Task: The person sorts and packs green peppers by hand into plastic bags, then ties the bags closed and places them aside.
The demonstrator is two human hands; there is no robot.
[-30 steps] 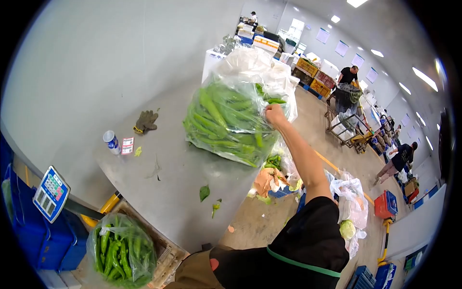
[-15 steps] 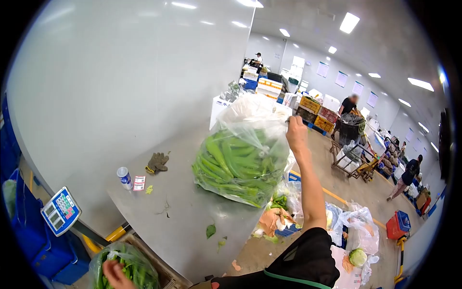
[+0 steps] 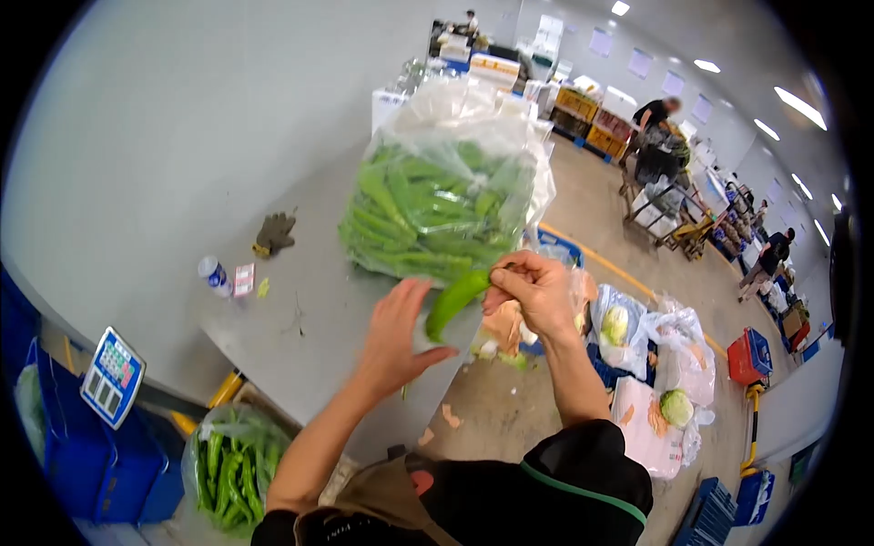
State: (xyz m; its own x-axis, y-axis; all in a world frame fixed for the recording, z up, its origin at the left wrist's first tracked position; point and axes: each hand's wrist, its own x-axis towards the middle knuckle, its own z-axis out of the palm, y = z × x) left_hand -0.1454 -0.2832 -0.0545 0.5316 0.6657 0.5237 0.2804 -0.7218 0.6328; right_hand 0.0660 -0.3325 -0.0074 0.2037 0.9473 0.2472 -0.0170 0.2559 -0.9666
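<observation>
My right hand (image 3: 537,293) pinches a long green pepper (image 3: 452,307) by one end, in front of the big bag. Beside the pepper's other end is my left hand (image 3: 393,335), slightly blurred, its fingers and thumb spread around air. A large clear plastic bag (image 3: 432,205) full of green peppers stands on the grey metal table (image 3: 273,341). At the lower left, another clear bag (image 3: 232,478) holds more green peppers, next to the scale's display (image 3: 114,378).
A dark glove (image 3: 275,235), a can (image 3: 215,276) and a printed label (image 3: 243,280) lie towards the table's left. Blue crates (image 3: 91,464) stand at the left. Bagged vegetables (image 3: 678,409) sit on the floor at right. Other people (image 3: 651,118) are farther back.
My right hand has let go of the big bag's top and come down, now gripping a pepper. My left hand has risen from the lower-left bag to the middle.
</observation>
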